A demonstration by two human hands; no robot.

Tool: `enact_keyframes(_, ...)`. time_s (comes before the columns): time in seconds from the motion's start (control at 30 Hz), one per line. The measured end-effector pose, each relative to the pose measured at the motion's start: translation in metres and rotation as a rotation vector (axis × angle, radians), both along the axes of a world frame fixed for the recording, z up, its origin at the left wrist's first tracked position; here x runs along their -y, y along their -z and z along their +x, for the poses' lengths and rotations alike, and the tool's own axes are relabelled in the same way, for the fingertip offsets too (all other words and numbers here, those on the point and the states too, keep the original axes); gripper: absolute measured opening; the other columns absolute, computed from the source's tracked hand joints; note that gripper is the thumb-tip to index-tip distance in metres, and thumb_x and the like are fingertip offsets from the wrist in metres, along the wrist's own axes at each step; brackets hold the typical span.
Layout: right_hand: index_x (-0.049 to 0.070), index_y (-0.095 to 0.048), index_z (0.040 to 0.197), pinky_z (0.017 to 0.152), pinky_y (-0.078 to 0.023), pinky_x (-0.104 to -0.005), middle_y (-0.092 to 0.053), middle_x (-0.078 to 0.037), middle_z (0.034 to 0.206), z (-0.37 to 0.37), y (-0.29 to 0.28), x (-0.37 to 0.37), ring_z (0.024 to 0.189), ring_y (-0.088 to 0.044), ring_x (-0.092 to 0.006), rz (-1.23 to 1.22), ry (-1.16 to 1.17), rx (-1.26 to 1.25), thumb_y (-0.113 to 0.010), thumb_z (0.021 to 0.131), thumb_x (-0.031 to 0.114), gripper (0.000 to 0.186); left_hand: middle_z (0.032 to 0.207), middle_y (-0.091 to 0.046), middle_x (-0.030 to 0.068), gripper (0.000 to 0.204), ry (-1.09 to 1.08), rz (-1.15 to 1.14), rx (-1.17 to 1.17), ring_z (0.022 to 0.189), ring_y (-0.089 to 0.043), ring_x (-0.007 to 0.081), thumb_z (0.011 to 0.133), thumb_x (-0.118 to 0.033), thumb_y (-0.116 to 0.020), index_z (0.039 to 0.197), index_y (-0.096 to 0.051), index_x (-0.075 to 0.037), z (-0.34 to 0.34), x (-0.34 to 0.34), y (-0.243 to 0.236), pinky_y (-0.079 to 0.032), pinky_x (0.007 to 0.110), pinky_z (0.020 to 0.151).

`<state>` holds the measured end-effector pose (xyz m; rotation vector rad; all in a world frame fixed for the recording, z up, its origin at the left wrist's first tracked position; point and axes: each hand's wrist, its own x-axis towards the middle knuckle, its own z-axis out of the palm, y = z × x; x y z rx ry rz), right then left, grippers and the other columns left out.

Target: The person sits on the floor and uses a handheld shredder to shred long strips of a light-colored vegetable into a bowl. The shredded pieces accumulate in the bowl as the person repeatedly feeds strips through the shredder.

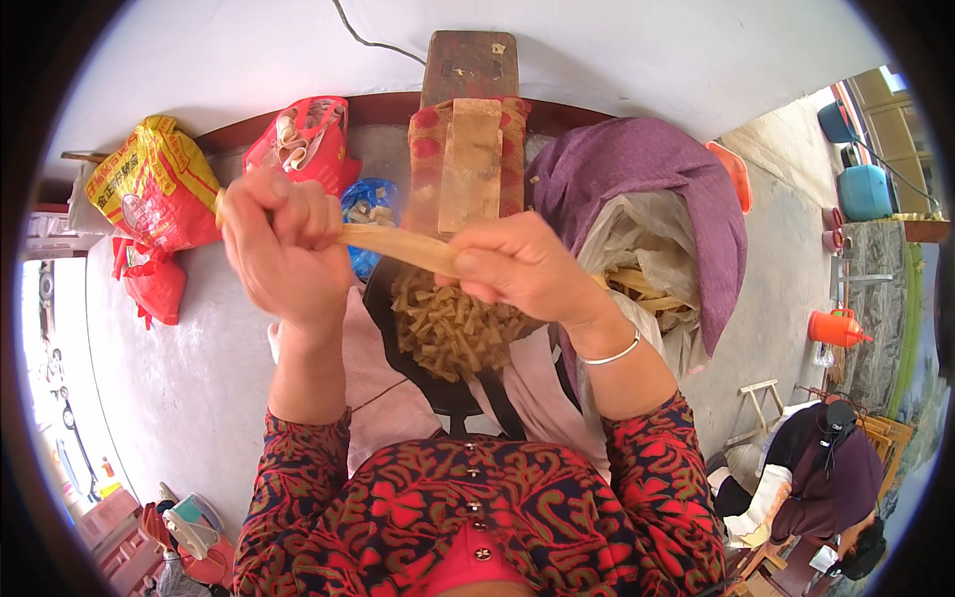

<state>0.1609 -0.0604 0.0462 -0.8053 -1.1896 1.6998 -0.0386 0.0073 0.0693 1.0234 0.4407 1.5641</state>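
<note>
My left hand (284, 244) and my right hand (517, 269) both grip a long flat tan strip (393, 242), one at each end, held level above my lap. Below the strip a black pan (438, 383) rests on my lap, heaped with several short tan strip pieces (453, 328). A silver bangle (609, 353) circles my right wrist. My sleeves are red and dark patterned cloth.
A wooden block (470, 164) on a red patterned cloth stands ahead of me. A purple cloth (647, 179) covers a sack of strips (637, 284) on the right. Red and yellow bags (159, 189) lie left. Another person (816, 478) sits low right.
</note>
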Motion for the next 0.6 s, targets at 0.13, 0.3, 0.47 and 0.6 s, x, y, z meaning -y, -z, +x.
enact_keyframes(0.13,-0.003,-0.064,0.102,0.047,-0.037,-0.0220,-0.056,-0.002,0.063,-0.010,0.002,0.008,0.052,-0.050,-0.0085,-0.100,0.070,-0.268,-0.059,0.087,0.006,0.018,0.086,-0.061,0.0137,0.047,-0.370,0.561,-0.684,0.075,-0.058,0.0240,0.098,-0.040,-0.039,0.094,-0.061,0.002,0.011,0.017,0.042,-0.047,0.031,0.068)
enact_keyframes(0.3,0.001,-0.061,0.097,0.051,-0.045,-0.0318,-0.061,-0.014,0.070,-0.026,0.021,0.000,0.056,-0.058,-0.0279,0.683,0.536,0.459,-0.060,0.085,0.004,0.012,0.130,-0.051,0.0224,0.043,0.094,0.288,-0.761,0.119,-0.051,0.0329,0.096,-0.029,-0.043,0.118,-0.058,0.005,0.037,0.030,0.044,-0.037,0.041,0.101)
enact_keyframes(0.47,0.001,-0.057,0.087,0.049,-0.042,-0.0318,-0.057,-0.009,0.065,-0.020,0.031,0.000,0.054,-0.055,-0.0205,0.431,0.547,0.435,-0.053,0.090,0.007,0.008,0.132,-0.048,0.0119,0.032,0.272,-0.053,-0.835,0.102,-0.054,0.0186,0.074,0.002,-0.045,0.102,-0.061,0.003,0.038,0.018,0.040,-0.042,0.032,0.092)
enact_keyframes(0.6,0.003,-0.059,0.082,0.044,-0.034,-0.0260,-0.051,0.001,0.060,-0.016,0.019,0.000,0.049,-0.045,-0.0073,-0.230,0.359,-0.133,-0.050,0.090,0.015,0.017,0.121,-0.050,0.0191,0.032,0.060,0.196,-0.992,0.099,-0.055,0.0262,0.061,0.007,-0.045,0.089,-0.060,0.004,0.040,0.015,0.039,-0.046,0.034,0.086)
